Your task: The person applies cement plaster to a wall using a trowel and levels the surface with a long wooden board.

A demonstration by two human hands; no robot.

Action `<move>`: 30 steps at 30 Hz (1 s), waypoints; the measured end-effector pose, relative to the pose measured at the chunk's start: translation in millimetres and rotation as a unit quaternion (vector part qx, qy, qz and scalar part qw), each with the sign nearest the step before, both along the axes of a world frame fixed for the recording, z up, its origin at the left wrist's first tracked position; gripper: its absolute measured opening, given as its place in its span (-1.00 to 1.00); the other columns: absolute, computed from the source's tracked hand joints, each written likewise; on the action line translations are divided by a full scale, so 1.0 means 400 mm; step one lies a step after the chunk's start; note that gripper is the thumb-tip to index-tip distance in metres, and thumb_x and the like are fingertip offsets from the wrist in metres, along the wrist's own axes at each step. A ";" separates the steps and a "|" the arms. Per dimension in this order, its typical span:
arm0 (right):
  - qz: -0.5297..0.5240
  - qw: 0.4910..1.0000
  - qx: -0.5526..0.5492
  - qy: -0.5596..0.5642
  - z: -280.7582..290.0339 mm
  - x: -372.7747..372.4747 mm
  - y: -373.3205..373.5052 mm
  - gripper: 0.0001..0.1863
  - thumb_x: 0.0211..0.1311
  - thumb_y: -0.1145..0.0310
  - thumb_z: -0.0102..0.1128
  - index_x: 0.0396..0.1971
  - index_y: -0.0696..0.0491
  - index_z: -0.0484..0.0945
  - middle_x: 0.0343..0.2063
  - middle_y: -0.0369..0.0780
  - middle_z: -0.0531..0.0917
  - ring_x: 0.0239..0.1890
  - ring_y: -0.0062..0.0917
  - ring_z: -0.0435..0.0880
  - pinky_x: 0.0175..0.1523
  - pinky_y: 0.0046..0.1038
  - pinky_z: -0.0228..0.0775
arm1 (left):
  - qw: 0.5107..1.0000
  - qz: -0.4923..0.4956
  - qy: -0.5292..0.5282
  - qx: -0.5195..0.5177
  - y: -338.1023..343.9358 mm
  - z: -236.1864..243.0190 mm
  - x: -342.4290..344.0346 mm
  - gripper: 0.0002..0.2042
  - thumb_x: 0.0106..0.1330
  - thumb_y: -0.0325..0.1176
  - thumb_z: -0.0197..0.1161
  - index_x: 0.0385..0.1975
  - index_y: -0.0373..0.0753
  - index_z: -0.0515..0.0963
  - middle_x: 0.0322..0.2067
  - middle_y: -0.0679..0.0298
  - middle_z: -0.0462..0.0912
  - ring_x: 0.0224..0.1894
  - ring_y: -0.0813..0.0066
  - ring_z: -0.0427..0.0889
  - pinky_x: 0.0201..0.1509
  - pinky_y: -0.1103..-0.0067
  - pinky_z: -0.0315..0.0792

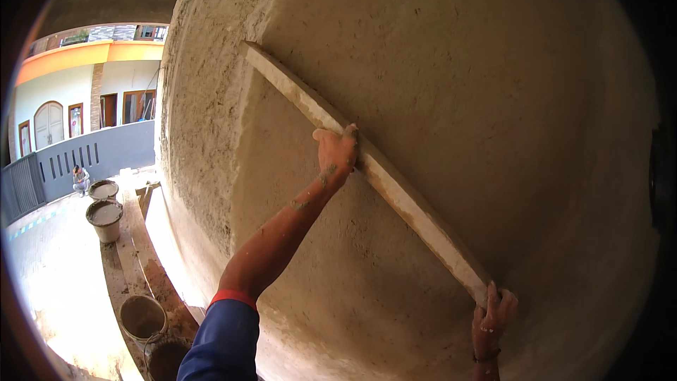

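Observation:
A long, straight plasterer's straightedge [416, 213] lies slantwise against a plastered wall [437, 92], running from upper left to lower right. My left hand [337, 149] is closed around its middle, with grey mortar smeared on the wrist and forearm. At the lower right end, my right hand [494, 319] grips the bar, fingers over its edge. The wall is smooth and damp-looking around the bar. Toward the left it turns into a rougher, lumpier strip [204, 106] with a ragged border.
Wooden scaffold planks [128, 261] run along the wall at lower left. Two buckets full of mortar [106, 213] stand toward their far end; a bucket [143, 316] and another dark one stand nearer. Beyond, a person [80, 180] sits by a grey gate [106, 148].

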State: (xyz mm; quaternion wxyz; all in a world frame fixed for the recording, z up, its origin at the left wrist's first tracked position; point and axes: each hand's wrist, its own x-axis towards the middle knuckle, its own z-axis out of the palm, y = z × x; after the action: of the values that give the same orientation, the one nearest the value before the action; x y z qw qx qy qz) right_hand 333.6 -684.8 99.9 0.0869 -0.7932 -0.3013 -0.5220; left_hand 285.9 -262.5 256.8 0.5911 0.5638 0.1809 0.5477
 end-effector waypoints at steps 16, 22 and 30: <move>-0.043 0.999 -0.012 0.017 0.710 -0.041 0.058 -0.61 0.12 0.31 0.13 -0.04 0.14 0.48 -0.14 0.01 0.42 -0.06 -0.07 0.39 -0.01 -0.09 0.24 | 0.996 0.079 0.018 0.029 0.025 0.580 -0.017 -0.45 0.21 -0.05 0.16 -0.21 -0.46 0.12 -0.29 -0.30 0.52 -0.19 -0.22 0.54 -0.10 0.21 0.39; -0.035 0.999 0.010 -0.026 0.997 -0.022 0.113 -0.62 0.15 0.28 0.09 -0.04 0.10 0.49 -0.13 -0.01 0.46 -0.06 -0.12 0.42 -0.01 -0.11 0.27 | 0.993 0.100 0.024 0.050 0.076 0.948 -0.025 -0.46 0.23 -0.07 0.15 -0.20 -0.47 0.10 -0.31 -0.32 0.52 -0.20 -0.23 0.54 -0.09 0.21 0.40; -0.077 0.995 0.064 0.005 1.300 -0.029 0.155 -0.43 0.06 0.41 0.10 0.17 0.08 0.33 -0.05 0.01 0.37 0.01 -0.08 0.35 0.10 -0.08 0.15 | 0.992 0.088 -0.029 0.087 0.105 1.351 -0.016 -0.48 0.23 -0.14 0.17 -0.20 -0.47 0.08 -0.30 -0.37 0.50 -0.19 -0.26 0.55 -0.08 0.21 0.42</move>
State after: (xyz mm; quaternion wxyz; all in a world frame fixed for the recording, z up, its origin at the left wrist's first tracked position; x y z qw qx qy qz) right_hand 322.0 -622.8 619.7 0.0986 -0.8095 -0.2043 -0.5415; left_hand 279.5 -220.4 797.3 0.4948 0.5786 0.1640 0.6273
